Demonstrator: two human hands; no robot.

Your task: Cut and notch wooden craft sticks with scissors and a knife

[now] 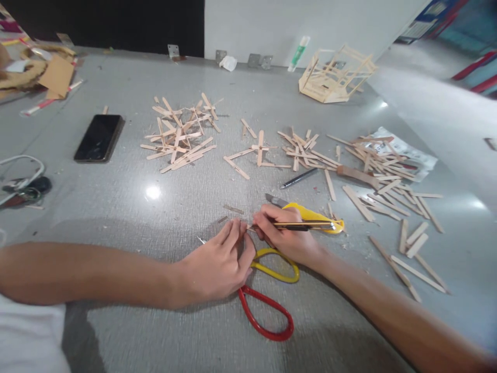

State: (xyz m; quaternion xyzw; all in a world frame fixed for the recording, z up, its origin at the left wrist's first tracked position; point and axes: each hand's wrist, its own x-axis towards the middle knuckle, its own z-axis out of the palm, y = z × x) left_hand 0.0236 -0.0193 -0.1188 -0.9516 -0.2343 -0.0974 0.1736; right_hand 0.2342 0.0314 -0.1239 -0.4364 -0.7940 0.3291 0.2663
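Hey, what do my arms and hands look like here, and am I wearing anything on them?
Your left hand and right hand are bare, with no gloves, rings or watch showing. Both forearms are uncovered. Plain white cloth shows beside your left arm.

So the scissors (290, 322) are two-tone: one loop bright red, the other yellow. Just beyond them, the pen (298, 226) is gold and black, and the cutter (316, 216) is loud yellow with a grey blade. The table (155, 336) under the scissors is grey with a fine, streaky texture pattern. Way left of the scissors there's a black phone (98, 138) and a white sleeve (31, 331). Far beyond them, the panels go black (108, 23) and pale grey (310, 20), plus a green and white tube (298, 53). Sticks (357, 204) right of the scissors are pale tan, one (359, 177) noticeably browner.
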